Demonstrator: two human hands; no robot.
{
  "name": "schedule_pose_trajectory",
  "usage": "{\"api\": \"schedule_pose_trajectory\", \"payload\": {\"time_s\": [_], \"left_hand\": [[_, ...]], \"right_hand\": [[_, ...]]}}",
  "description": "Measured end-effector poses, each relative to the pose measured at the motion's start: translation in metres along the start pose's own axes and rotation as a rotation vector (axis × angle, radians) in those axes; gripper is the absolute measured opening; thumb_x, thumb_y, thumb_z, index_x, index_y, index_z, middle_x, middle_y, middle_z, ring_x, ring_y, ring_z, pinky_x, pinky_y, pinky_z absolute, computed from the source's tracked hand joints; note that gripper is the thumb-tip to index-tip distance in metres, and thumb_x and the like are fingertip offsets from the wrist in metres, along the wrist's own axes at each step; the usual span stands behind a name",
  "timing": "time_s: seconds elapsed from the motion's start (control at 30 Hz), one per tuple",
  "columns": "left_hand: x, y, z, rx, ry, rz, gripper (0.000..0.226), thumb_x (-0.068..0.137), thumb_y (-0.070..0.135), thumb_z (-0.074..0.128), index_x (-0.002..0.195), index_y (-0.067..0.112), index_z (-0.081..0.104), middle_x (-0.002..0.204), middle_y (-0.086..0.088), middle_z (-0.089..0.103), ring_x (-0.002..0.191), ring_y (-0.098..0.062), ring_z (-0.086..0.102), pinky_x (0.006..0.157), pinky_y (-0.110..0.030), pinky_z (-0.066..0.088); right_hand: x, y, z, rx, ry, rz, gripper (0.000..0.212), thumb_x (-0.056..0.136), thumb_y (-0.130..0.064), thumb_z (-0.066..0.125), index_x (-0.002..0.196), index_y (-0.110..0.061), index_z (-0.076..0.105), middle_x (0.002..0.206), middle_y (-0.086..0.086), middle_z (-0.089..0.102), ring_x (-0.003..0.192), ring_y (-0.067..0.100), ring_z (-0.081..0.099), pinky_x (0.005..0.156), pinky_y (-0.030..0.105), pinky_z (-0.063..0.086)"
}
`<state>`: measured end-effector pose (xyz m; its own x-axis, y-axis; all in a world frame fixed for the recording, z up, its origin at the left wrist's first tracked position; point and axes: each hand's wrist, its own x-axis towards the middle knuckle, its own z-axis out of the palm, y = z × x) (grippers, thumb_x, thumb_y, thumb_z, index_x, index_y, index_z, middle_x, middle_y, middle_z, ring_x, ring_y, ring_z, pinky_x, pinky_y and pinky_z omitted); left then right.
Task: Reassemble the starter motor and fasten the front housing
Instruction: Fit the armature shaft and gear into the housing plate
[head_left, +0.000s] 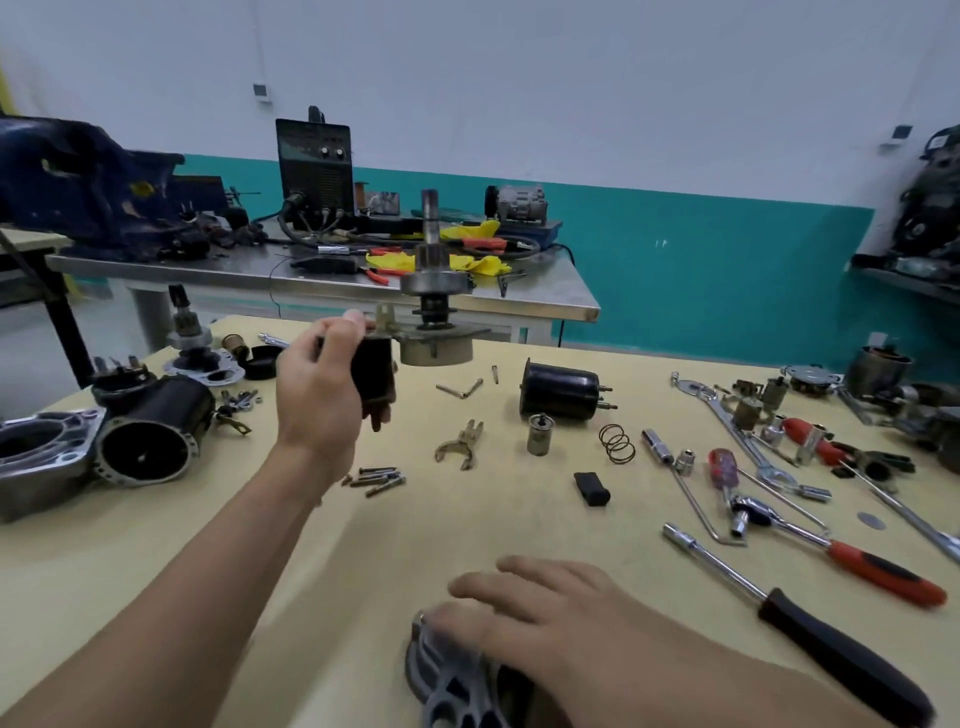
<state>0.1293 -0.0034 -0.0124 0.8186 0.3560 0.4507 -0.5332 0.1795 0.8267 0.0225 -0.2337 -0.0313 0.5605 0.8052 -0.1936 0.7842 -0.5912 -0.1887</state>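
1. The left hand (322, 395) is up above the table (467, 540), fingers and thumb curled round the black barrel of the motor assembly (436, 349).
2. Its shaft (430, 218) points straight up, with a gear and a round disc stacked beneath.
3. The right hand (545, 613) is low at the near edge, a little blurred, fingers stretched fairly straight and resting on the grey front housing (457, 686).
4. The housing sits on the table, well apart from the raised assembly.
5. Lying between them are loose bolts (376, 475), a fork (460, 441), a spring (617, 442) and a black can (561, 389) on its side.
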Motion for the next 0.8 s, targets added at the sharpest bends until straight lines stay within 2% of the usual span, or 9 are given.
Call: {"api": "schedule_pose_trajectory", "payload": {"time_s": [0.07, 0.13, 0.23, 0.33, 0.4, 0.5, 0.6, 0.67, 0.8], "left_hand": [[0.002, 0.005, -0.008, 0.015, 0.033, 0.032, 0.033, 0.083, 0.042, 0.057, 0.089, 0.01, 0.057, 0.067, -0.014, 0.058, 0.048, -0.026, 0.052, 0.038, -0.029, 0.038], [0.004, 0.009, -0.013, 0.021, 0.063, 0.054, 0.032, 0.087, 0.039, 0.054, 0.092, 0.007, 0.057, 0.066, -0.015, 0.058, 0.047, -0.026, 0.052, 0.038, -0.028, 0.038], [0.006, 0.013, -0.017, 0.039, 0.076, 0.076, 0.033, 0.089, 0.038, 0.054, 0.094, 0.006, 0.057, 0.068, -0.015, 0.058, 0.047, -0.026, 0.053, 0.037, -0.028, 0.039], [0.005, 0.014, -0.018, 0.054, 0.059, 0.078, 0.033, 0.085, 0.042, 0.058, 0.091, 0.01, 0.059, 0.067, -0.011, 0.06, 0.048, -0.024, 0.054, 0.038, -0.028, 0.04], [0.005, 0.013, -0.016, 0.061, 0.046, 0.067, 0.041, 0.079, 0.049, 0.06, 0.092, 0.011, 0.061, 0.07, -0.012, 0.061, 0.049, -0.024, 0.055, 0.039, -0.029, 0.04], [0.004, 0.012, -0.013, 0.075, 0.036, 0.066, 0.045, 0.074, 0.052, 0.061, 0.091, 0.01, 0.063, 0.069, -0.014, 0.06, 0.046, -0.025, 0.054, 0.039, -0.028, 0.04], [0.002, 0.011, -0.012, 0.083, 0.035, 0.082, 0.039, 0.074, 0.051, 0.062, 0.084, 0.013, 0.061, 0.063, -0.011, 0.059, 0.043, -0.025, 0.051, 0.038, -0.027, 0.039], [0.001, 0.01, -0.013, 0.101, 0.037, 0.094, 0.035, 0.075, 0.05, 0.062, 0.081, 0.016, 0.062, 0.06, -0.008, 0.059, 0.044, -0.025, 0.052, 0.037, -0.027, 0.039], [0.003, 0.01, -0.018, 0.141, 0.071, 0.105, 0.031, 0.074, 0.05, 0.061, 0.079, 0.019, 0.063, 0.064, -0.01, 0.059, 0.049, -0.026, 0.054, 0.041, -0.03, 0.041]], "right_hand": [[-0.003, 0.005, -0.011, 0.012, -0.055, 0.048, 0.077, 0.093, -0.056, 0.057, 0.145, -0.062, 0.001, 0.156, -0.018, 0.022, 0.144, 0.012, 0.024, 0.115, 0.037, 0.016], [-0.01, 0.012, -0.019, 0.053, -0.029, 0.119, 0.087, 0.082, -0.065, 0.064, 0.144, -0.064, 0.003, 0.145, -0.021, 0.035, 0.13, 0.015, 0.04, 0.11, 0.036, 0.031], [-0.02, 0.024, -0.032, 0.063, -0.021, 0.267, 0.087, 0.074, -0.068, 0.062, 0.142, -0.064, 0.009, 0.13, -0.025, 0.042, 0.117, 0.007, 0.048, 0.098, 0.027, 0.045], [-0.018, 0.032, -0.049, -0.003, -0.107, 0.426, 0.086, 0.076, -0.065, 0.065, 0.148, -0.052, 0.019, 0.134, -0.019, 0.044, 0.12, 0.008, 0.048, 0.098, 0.026, 0.048], [-0.006, 0.028, -0.059, -0.109, -0.066, 0.462, 0.08, 0.08, -0.065, 0.064, 0.149, -0.043, 0.03, 0.138, -0.013, 0.047, 0.123, 0.012, 0.048, 0.102, 0.031, 0.048], [0.038, 0.01, -0.061, -0.117, 0.165, 0.365, 0.065, 0.087, -0.064, 0.058, 0.145, -0.036, 0.045, 0.141, -0.008, 0.051, 0.129, 0.016, 0.047, 0.105, 0.038, 0.045], [0.105, -0.011, -0.05, -0.027, 0.266, 0.264, 0.029, 0.094, -0.048, 0.058, 0.115, -0.03, 0.067, 0.116, 0.002, 0.062, 0.113, 0.025, 0.057, 0.084, 0.037, 0.05], [0.143, -0.016, -0.044, -0.021, 0.302, 0.256, 0.016, 0.097, -0.039, 0.057, 0.097, -0.028, 0.068, 0.11, 0.006, 0.061, 0.109, 0.03, 0.06, 0.075, 0.036, 0.048], [0.183, -0.003, -0.042, 0.045, 0.289, 0.35, 0.028, 0.098, -0.034, 0.056, 0.122, -0.022, 0.065, 0.129, 0.006, 0.058, 0.115, 0.028, 0.061, 0.094, 0.036, 0.051]]}}
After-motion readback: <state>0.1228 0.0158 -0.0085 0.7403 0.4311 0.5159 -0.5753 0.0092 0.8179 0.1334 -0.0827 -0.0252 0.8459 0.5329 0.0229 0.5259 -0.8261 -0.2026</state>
